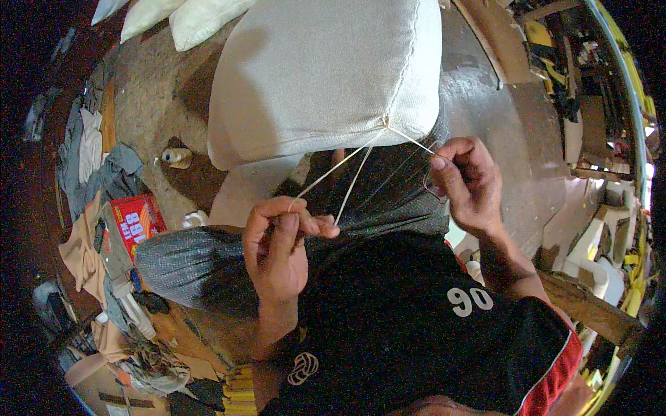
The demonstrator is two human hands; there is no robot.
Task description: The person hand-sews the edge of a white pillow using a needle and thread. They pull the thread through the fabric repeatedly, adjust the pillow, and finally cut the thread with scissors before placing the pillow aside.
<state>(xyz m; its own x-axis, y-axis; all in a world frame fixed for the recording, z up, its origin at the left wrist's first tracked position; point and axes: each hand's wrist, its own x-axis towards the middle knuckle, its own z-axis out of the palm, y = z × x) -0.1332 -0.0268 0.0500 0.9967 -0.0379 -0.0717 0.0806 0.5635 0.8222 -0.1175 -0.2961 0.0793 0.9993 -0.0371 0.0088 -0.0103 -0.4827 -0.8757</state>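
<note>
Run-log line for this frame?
left grip: holding cord | right grip: pinching cord | cushion: cord meets seam's near end

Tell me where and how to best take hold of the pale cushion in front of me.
I'd grip the pale cushion by its rounded left edge, coming from the left with an open palm. That edge looks smooth and uncluttered, while the stitched seam and the thread, held by the left hand and right hand, are toward the right.
</note>
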